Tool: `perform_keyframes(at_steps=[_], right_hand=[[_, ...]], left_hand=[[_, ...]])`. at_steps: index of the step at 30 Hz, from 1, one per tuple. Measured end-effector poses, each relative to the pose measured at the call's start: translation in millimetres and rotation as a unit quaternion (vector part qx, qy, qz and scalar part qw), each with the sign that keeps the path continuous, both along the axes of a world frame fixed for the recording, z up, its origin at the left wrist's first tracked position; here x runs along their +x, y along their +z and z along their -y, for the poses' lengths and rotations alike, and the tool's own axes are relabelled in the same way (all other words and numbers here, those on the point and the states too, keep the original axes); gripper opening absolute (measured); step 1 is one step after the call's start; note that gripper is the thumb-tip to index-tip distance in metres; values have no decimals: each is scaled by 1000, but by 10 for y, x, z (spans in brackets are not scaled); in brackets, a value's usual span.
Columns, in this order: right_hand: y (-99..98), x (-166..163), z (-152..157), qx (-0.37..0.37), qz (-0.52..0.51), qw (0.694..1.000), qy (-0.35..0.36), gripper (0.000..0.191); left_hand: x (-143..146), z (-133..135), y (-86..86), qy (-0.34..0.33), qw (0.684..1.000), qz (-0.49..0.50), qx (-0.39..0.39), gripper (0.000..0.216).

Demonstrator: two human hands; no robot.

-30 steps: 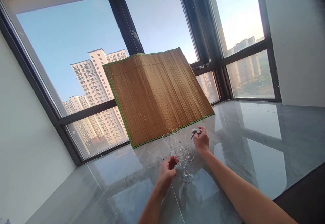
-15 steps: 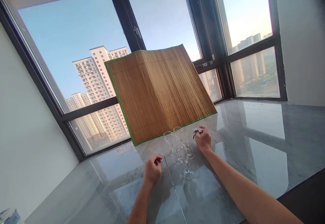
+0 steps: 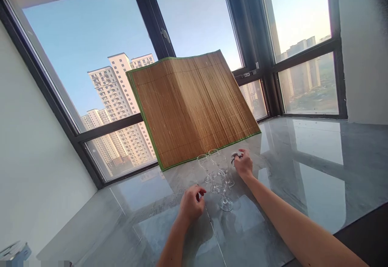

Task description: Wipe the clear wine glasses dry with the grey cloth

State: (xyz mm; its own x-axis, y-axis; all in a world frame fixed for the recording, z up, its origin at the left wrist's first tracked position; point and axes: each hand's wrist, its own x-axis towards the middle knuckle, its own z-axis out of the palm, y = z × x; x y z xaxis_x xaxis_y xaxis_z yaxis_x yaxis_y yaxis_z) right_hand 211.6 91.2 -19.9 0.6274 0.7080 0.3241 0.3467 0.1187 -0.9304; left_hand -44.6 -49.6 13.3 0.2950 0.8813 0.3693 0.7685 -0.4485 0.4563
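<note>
A: Item one, the glasses?
B: Stemmed glasses, clear, upright, in a tight cluster on the counter. I count three rims from my station; they overlap, so I cannot give a sure total. One foot stands nearest the camera.
A: Item two, left hand?
B: Left hand, just beside the cluster on its left, apart from the front glass. I read the fingers as loosely bent and released.
A: Item three, right hand?
B: Right hand, to the right of the glasses. I see its fingers pinching a small crumpled cloth, grey and white, near the rear rims.
A: Behind these?
B: One straw mat, brown, green-edged, its lower edge on the counter, leaning back toward the windows. I note a soft bend down its surface.
A: Surroundings?
B: Counter grey and glossy, with a pale seam running past the left hand. Windows dark-framed; beyond them, tower blocks under blue sky. Pale wall at left. In the lower left corner, a whitish-blue object, cut off; I cannot identify it.
</note>
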Motion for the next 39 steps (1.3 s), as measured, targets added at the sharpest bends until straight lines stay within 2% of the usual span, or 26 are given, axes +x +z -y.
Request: perform_keyframes(at_steps=[3,7,12,16,21,33,39], right_hand=[[-2,-23,-9,-1,5,1000,3,42],[-6,-40,-16,-1,12,1000,6,40],[-1,-37,-20,-3,13,1000,5,39],[14,-41,-6,-4,12,1000,7,38],[21,-51,15,-2,9,1000,16,37],[45,-70,30,-2,2,1000,18,36],[46,-76,30,0,3,1000,14,36]], left_hand=[[91,85,48,-5,1000,-8,1,25],[256,216,97,-66,998,-4,3,29],[379,274,83,-121,992,-17,-29,24],[436,306,80,-146,986,-61,-46,34],[469,308,102,-152,979,-133,-41,61],[451,263,154,-140,969,-186,-82,60],[466,282,175,-127,975,-167,-68,60]])
